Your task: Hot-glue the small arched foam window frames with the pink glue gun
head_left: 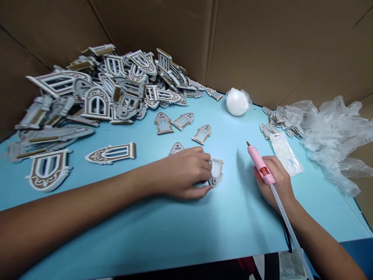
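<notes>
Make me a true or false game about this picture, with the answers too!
1. The right hand holds a pink hot glue gun with a clear tube. True.
2. The left hand touches a small arched grey-and-brown window cutout. True.
3. The big pile of arched window cutouts lies on the right of the light blue table. False: it lies on the left, and crumpled clear plastic lies on the right.
4. The round clear cup of white fluff stands on the floor. False: it stands on the table, near the brown cardboard wall.
</notes>
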`<state>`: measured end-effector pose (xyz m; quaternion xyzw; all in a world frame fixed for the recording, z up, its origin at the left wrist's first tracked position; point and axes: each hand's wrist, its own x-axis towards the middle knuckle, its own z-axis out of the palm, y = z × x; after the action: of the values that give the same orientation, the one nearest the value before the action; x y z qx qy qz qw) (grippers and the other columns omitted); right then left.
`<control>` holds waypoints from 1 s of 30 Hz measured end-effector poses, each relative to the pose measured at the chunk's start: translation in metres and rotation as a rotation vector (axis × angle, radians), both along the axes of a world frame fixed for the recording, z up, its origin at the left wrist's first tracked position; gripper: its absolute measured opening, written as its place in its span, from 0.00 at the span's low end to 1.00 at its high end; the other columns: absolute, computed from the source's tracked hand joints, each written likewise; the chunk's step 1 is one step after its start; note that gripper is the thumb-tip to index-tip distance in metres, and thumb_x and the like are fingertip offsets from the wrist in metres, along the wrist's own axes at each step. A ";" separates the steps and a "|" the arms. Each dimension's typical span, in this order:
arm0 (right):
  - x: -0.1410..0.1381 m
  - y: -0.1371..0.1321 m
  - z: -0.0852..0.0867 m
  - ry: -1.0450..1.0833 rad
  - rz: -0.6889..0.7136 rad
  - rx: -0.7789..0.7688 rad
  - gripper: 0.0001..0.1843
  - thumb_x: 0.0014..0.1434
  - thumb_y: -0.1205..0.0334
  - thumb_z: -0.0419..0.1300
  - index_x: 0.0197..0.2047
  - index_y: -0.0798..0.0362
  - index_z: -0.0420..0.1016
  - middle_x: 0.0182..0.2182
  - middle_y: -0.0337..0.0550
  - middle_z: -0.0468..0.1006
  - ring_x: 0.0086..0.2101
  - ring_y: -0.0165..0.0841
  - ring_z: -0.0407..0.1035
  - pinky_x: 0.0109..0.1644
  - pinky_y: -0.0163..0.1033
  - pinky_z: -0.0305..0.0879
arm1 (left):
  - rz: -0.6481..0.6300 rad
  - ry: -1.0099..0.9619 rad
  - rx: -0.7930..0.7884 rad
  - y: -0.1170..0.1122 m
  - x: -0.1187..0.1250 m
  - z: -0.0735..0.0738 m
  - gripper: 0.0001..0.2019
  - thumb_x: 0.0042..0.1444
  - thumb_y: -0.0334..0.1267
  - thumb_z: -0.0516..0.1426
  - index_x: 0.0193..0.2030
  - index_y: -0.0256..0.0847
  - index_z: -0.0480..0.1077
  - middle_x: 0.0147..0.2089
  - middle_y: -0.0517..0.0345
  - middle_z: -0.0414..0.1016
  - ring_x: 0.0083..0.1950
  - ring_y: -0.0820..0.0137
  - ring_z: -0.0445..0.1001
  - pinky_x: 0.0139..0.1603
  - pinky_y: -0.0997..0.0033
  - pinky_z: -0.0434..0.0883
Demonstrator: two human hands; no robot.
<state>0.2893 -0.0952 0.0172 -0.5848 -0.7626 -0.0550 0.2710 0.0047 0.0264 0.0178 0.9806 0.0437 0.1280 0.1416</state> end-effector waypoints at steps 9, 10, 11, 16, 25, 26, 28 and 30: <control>-0.005 0.000 0.009 0.059 -0.031 0.095 0.05 0.66 0.68 0.58 0.43 0.48 0.71 0.38 0.47 0.76 0.37 0.39 0.75 0.38 0.43 0.73 | 0.640 0.073 0.099 0.013 0.002 -0.016 0.29 0.68 0.48 0.49 0.69 0.32 0.64 0.68 0.31 0.67 0.67 0.41 0.64 0.58 0.44 0.64; -0.005 0.001 0.008 0.064 -0.034 0.087 0.04 0.66 0.67 0.58 0.43 0.48 0.71 0.38 0.47 0.76 0.37 0.39 0.75 0.38 0.44 0.73 | 0.636 0.068 0.078 0.014 0.002 -0.016 0.28 0.67 0.47 0.49 0.68 0.34 0.65 0.68 0.33 0.68 0.67 0.42 0.65 0.59 0.44 0.64; -0.005 0.001 0.007 0.068 -0.034 0.082 0.04 0.66 0.67 0.58 0.43 0.48 0.71 0.38 0.46 0.76 0.37 0.39 0.75 0.37 0.44 0.73 | 0.603 0.069 0.054 0.014 0.001 -0.015 0.26 0.67 0.46 0.50 0.67 0.36 0.67 0.67 0.35 0.69 0.66 0.43 0.66 0.59 0.45 0.64; -0.004 0.003 0.004 0.061 -0.012 0.068 0.05 0.65 0.68 0.58 0.42 0.49 0.71 0.39 0.46 0.77 0.37 0.38 0.75 0.37 0.42 0.73 | 0.316 0.073 -0.093 -0.008 0.008 -0.011 0.16 0.65 0.44 0.56 0.56 0.43 0.76 0.57 0.44 0.74 0.59 0.49 0.71 0.57 0.49 0.64; -0.007 0.002 0.010 0.124 -0.014 0.030 0.04 0.66 0.68 0.59 0.40 0.49 0.71 0.37 0.45 0.77 0.36 0.37 0.74 0.38 0.42 0.71 | 0.472 0.037 -0.244 -0.024 0.017 -0.016 0.44 0.50 0.55 0.69 0.67 0.36 0.59 0.62 0.38 0.72 0.65 0.44 0.69 0.63 0.48 0.61; -0.006 0.003 0.011 0.126 -0.023 0.025 0.04 0.66 0.68 0.59 0.39 0.49 0.71 0.36 0.44 0.76 0.35 0.36 0.73 0.37 0.42 0.70 | 0.508 0.023 -0.235 -0.027 0.020 -0.017 0.45 0.49 0.55 0.69 0.68 0.35 0.58 0.62 0.37 0.73 0.64 0.43 0.69 0.63 0.48 0.62; -0.006 0.003 0.013 0.138 -0.030 0.017 0.04 0.66 0.68 0.59 0.39 0.49 0.71 0.35 0.43 0.76 0.34 0.36 0.73 0.36 0.41 0.69 | 0.538 0.004 -0.222 -0.032 0.024 -0.019 0.44 0.51 0.53 0.69 0.68 0.35 0.57 0.59 0.39 0.74 0.61 0.44 0.72 0.62 0.47 0.63; -0.007 0.003 0.013 0.157 -0.006 0.009 0.04 0.66 0.68 0.59 0.39 0.49 0.71 0.34 0.43 0.76 0.33 0.35 0.72 0.35 0.40 0.69 | 0.539 -0.011 -0.226 -0.032 0.025 -0.020 0.42 0.52 0.49 0.67 0.68 0.36 0.56 0.56 0.41 0.76 0.59 0.46 0.73 0.61 0.48 0.63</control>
<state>0.2821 -0.0920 0.0301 -0.5884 -0.7370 -0.0131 0.3323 0.0296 -0.0054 -0.0025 0.9109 0.3161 0.1606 0.2111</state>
